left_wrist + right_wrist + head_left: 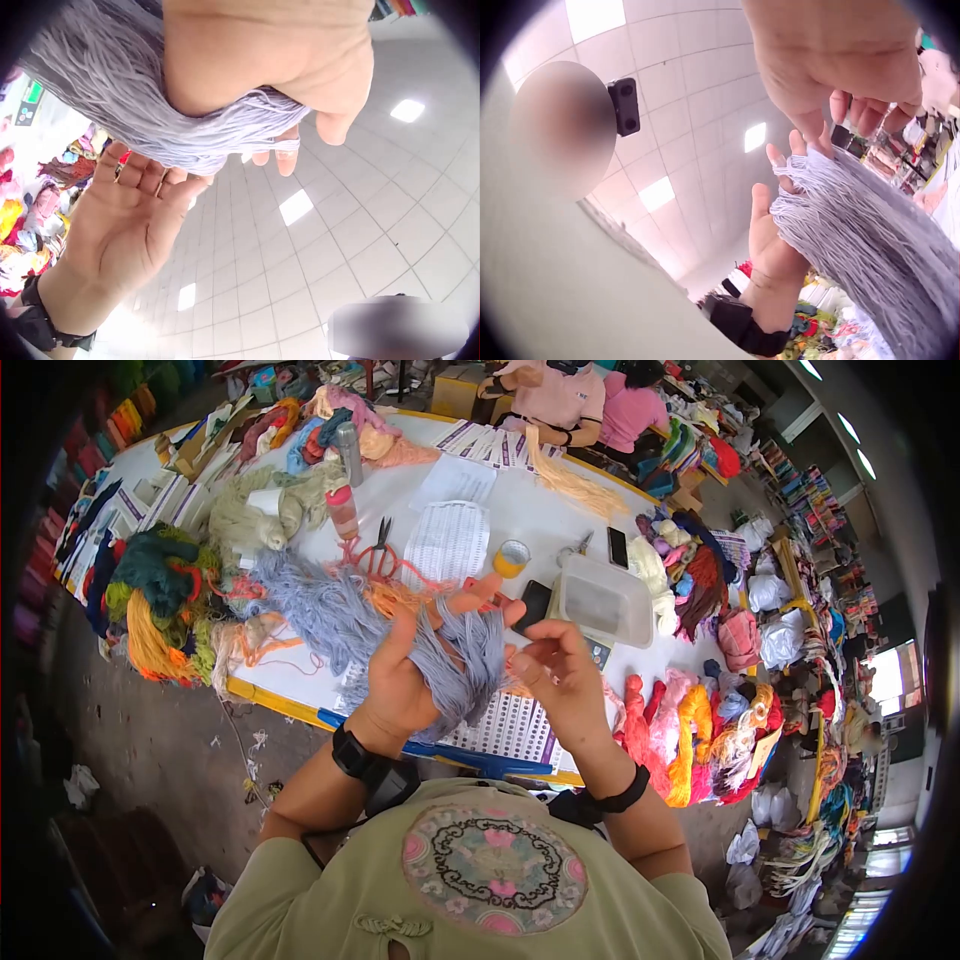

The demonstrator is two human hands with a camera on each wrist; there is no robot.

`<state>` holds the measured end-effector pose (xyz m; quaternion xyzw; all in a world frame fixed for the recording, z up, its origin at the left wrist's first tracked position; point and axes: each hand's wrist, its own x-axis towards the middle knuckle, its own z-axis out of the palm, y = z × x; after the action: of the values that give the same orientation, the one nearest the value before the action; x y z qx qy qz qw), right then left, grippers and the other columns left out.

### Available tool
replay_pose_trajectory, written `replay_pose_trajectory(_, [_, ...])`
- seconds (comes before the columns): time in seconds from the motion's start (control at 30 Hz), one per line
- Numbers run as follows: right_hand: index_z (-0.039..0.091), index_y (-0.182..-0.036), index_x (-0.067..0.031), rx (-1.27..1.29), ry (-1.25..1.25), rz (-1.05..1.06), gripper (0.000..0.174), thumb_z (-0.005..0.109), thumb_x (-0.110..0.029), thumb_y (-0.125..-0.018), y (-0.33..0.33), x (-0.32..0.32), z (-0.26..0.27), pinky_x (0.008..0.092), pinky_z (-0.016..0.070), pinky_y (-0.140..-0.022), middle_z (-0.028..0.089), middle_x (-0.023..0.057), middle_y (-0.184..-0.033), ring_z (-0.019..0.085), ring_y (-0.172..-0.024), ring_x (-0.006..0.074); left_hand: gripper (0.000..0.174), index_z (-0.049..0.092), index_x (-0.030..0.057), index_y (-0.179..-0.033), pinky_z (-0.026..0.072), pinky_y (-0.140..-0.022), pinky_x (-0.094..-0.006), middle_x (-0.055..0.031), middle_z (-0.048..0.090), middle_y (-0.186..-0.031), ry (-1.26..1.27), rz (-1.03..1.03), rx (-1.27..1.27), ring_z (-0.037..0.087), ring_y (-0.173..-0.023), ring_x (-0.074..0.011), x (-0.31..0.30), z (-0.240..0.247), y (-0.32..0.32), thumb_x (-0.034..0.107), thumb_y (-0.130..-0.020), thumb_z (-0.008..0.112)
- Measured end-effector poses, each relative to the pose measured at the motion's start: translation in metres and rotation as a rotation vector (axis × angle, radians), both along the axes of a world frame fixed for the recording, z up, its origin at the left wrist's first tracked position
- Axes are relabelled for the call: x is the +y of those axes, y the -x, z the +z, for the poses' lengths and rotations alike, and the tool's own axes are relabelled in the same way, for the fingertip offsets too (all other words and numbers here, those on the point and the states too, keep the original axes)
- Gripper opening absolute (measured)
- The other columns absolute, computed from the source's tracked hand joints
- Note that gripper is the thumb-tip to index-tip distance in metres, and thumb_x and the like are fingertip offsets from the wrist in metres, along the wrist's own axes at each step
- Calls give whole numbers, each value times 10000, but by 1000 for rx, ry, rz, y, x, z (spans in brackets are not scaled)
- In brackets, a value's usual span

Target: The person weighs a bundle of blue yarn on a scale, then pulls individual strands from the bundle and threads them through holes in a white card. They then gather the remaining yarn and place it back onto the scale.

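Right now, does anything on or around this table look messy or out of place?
Mildly, yes. White scraps lie on the floor near the front of the table, looking like litter, and a pale orange yarn tangle spreads untidily at its left front corner, beyond the held blue yarn.

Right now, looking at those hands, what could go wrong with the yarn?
Loops might slip out of order: the blue-grey yarn lies around the left hand, with some thin strands separated from the bundle at the fingers. Loose strands may also tangle with the orange yarn right beside it. And the scissors lie near the skein, so a stray strand could perhaps catch on them.
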<state>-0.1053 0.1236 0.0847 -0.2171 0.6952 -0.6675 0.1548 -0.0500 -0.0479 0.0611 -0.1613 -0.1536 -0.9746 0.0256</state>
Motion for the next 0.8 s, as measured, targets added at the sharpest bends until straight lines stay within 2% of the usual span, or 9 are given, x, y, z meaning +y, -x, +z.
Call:
replay_pose_trajectory(0.03, [562,-1010,-38,245,-15,-72,232,706,-57,-828,7,2,-9,243,472,-693,559,26,-936,557,-765,112,658,489,14,-1321,324,-1093,-498,-121,298,-1519,74,36,28,324,-1377,-339,-1,-3,2,552,-947,425])
replay_pose_trajectory(0.2, [583,-929,-40,280,-128,67,192,720,-25,-795,-3,-8,7,232,434,-615,532,38,-930,528,-706,95,672,476,-8,-1335,296,-1112,-466,-123,293,-1522,335,117,90,313,-1386,-303,8,-2,4,546,-963,395])
replay_pose_trajectory(0.3, [557,-974,-55,388,-233,35,162,671,-35,-862,-3,-12,-2,200,387,-608,499,-3,-917,464,-700,63,690,461,-19,-1346,289,-1119,-427,-136,284,-1524,410,103,54,319,-1384,-274,15,-4,4,552,-969,370])
replay_pose_trajectory(0.33, [557,-974,-55,389,-232,37,162,671,-35,-862,-2,-11,-2,200,387,-608,499,-3,-917,464,-700,63,703,444,-15,-1362,303,-1109,-409,-138,306,-1511,382,93,27,339,-1368,-261,16,-2,3,560,-967,363])
replay_pose_trajectory(0.43, [553,-991,-69,-159,17,54,78,582,-126,-947,1,-7,-1,209,409,-570,552,-19,-793,501,-644,55,725,403,-10,-1397,327,-1090,-377,-140,350,-1482,287,-48,44,380,-1331,-233,7,-13,5,571,-967,350])
replay_pose_trajectory(0.47, [553,-991,-69,-162,17,56,78,582,-126,-947,1,-7,0,209,409,-570,552,-19,-793,501,-644,55,735,379,-9,-1415,337,-1080,-364,-141,372,-1467,217,-187,95,401,-1310,-218,4,-18,6,573,-968,344])
replay_pose_trajectory(0.6, [574,-978,-57,-223,35,169,90,606,-126,-930,3,-6,-8,207,411,-571,562,-15,-760,501,-635,57,774,338,-12,-1438,355,-1063,-347,-128,446,-1390,221,-218,74,447,-1250,-196,10,-14,7,597,-960,330])
replay_pose_trajectory(0.67, [599,-942,-46,60,-38,173,98,660,-96,-884,-2,-13,-18,215,403,-583,562,-18,-785,485,-640,70,810,325,-18,-1442,363,-1054,-332,-118,478,-1325,434,25,-105,466,-1221,-189,19,-1,3,623,-947,324])
replay_pose_trajectory(0.8, [605,-941,-45,73,-99,198,119,685,-72,-857,0,-8,-19,213,403,-613,536,-32,-784,481,-677,70,822,310,-19,-1447,369,-1047,-321,-96,498,-1273,461,11,-109,476,-1198,-180,20,2,1,631,-945,317])
